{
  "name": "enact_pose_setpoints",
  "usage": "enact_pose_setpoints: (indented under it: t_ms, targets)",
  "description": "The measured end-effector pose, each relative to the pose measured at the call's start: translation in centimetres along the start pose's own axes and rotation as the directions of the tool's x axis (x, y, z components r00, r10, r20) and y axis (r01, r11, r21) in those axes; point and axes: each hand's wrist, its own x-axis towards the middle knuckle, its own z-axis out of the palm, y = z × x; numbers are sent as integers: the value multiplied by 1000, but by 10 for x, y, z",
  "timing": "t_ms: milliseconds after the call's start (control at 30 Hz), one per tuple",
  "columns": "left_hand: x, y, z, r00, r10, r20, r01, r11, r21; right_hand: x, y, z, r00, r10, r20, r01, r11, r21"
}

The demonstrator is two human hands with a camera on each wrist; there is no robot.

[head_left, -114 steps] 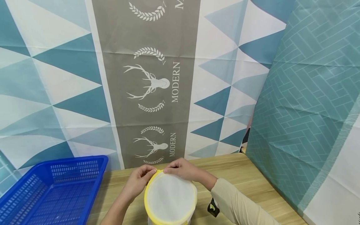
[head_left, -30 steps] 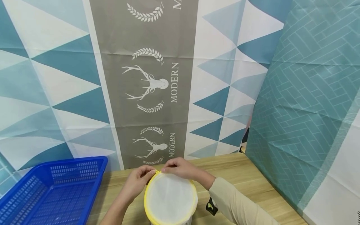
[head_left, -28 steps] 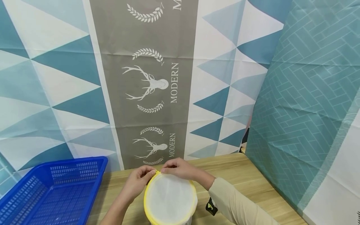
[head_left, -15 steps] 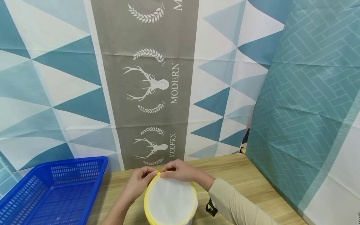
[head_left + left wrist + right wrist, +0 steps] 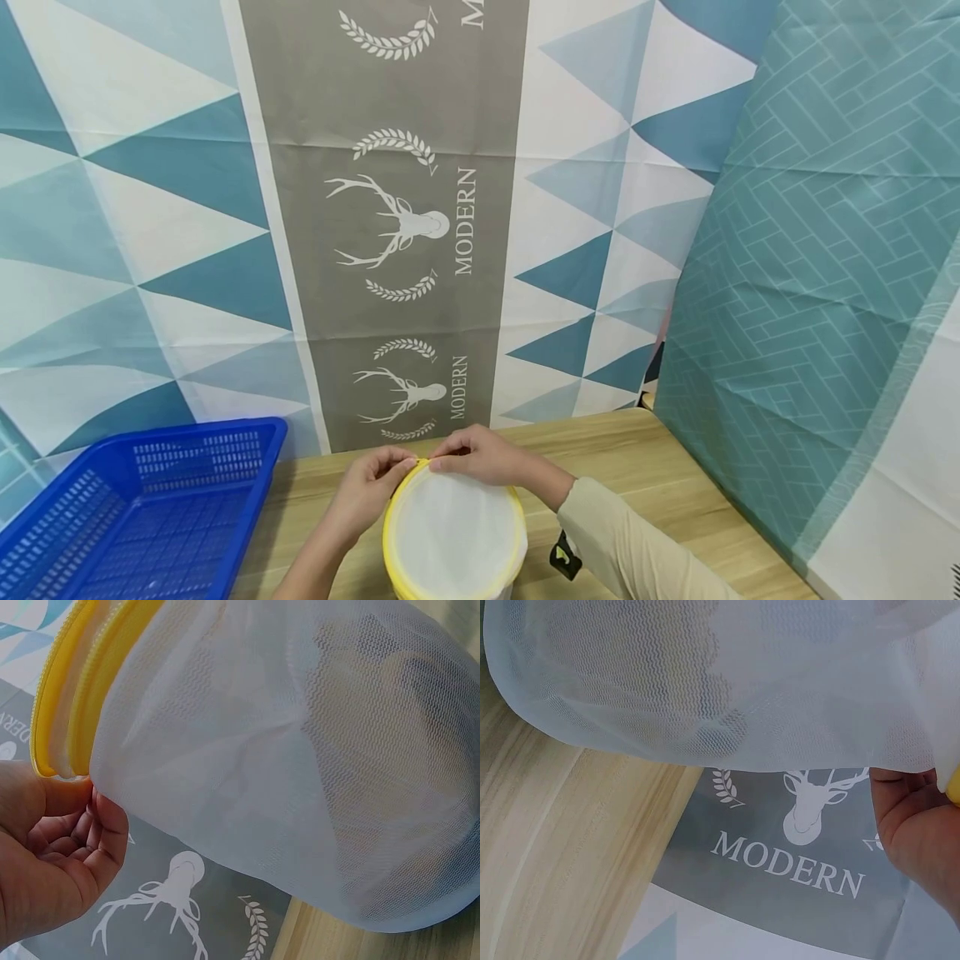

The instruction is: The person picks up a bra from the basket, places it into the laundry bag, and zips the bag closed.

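A round white mesh laundry bag (image 5: 453, 529) with a yellow zipper (image 5: 388, 533) round its top stands before me. My left hand (image 5: 363, 487) pinches the zipper's far edge between thumb and forefinger. Just right of it, my right hand (image 5: 483, 458) grips the same rim, thumb on top. In the left wrist view the two yellow zipper bands (image 5: 94, 712) stand apart above the left hand (image 5: 67, 855). Dark and tan shapes show dimly through the mesh (image 5: 397, 750). The right hand (image 5: 919, 825) has its fingertips hidden behind the fabric in the right wrist view.
A blue plastic basket (image 5: 180, 533) with slotted sides stands at the left of the wooden table (image 5: 637, 467). Patterned sheets (image 5: 405, 250) hang behind the table, and a teal sheet (image 5: 817, 292) hangs along the right. A black strap piece (image 5: 565, 557) shows by the right sleeve.
Over the last seconds my right thumb has shifted slightly left and nearer me along the rim. My left hand keeps its pinch, and the bag stays almost where it was.
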Motion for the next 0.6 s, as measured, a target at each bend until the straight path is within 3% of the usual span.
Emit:
enact_pose_setpoints:
  t_ms: [300, 600]
  targets:
    - [1, -7, -2, 1000, -15, -17, 14, 999, -36, -1, 5, -1, 999, 30, -19, -30, 999, 39]
    - [0, -3, -2, 1000, -14, -4, 14, 1000, -27, -2, 1, -2, 997, 77, 12, -78, 990, 118]
